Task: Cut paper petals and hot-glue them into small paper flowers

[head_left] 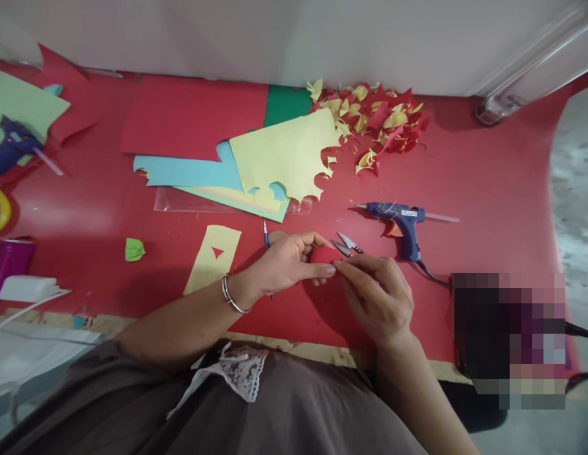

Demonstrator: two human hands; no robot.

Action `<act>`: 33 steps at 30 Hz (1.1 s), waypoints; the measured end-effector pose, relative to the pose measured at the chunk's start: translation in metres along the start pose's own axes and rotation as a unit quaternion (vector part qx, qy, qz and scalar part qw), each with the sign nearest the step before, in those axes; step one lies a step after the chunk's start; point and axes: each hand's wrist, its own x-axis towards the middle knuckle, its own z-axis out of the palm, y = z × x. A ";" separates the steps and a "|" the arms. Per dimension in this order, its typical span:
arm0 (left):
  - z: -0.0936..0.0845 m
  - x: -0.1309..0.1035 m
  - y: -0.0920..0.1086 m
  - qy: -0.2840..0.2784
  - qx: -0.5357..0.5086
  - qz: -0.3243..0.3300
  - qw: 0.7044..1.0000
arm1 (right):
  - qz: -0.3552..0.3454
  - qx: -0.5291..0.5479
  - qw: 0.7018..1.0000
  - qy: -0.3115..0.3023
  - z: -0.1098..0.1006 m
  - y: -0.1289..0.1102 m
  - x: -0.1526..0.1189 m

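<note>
My left hand (298, 259), with bangles at the wrist, is closed around a small curved piece of red paper (324, 254). Fingers sit behind the paper and the thumb lies across its near side. At the paper's right edge, the fingertips of my right hand (379, 294) are pinched together on it. Just beyond my fingers lies a pair of small thread snips (347, 244), its blades apart and its lower part hidden by my right hand. A thin blue tool (266, 235) lies partly under my left hand. To the left is a yellow paper strip (213, 256) with a cut-out hole.
A blue glue gun (403, 221) lies at right, its cord running toward a blurred dark patch. Red and yellow paper scraps (384, 120) are heaped at the back beside cut paper sheets (284, 155). At left are crumpled green paper (134, 249) and another glue gun (12, 145).
</note>
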 end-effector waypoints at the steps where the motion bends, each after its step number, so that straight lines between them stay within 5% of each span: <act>1: 0.000 0.000 0.001 -0.006 0.002 -0.004 1.000 | 0.000 0.006 1.000 0.002 0.000 0.001 -0.001; 15: -0.009 -0.006 0.007 0.021 0.105 -0.053 0.993 | 0.096 0.113 0.989 0.003 0.002 0.001 -0.001; 23: -0.005 0.000 -0.002 0.077 0.063 0.031 0.995 | 0.023 0.024 0.999 0.023 0.006 -0.002 -0.003; 27: -0.002 -0.002 0.000 0.051 -0.005 0.006 0.999 | 0.008 -0.017 1.000 0.024 0.005 -0.003 -0.005; 33: -0.004 -0.004 0.004 0.031 0.055 -0.009 0.998 | -0.013 0.004 1.000 0.007 0.005 -0.002 -0.007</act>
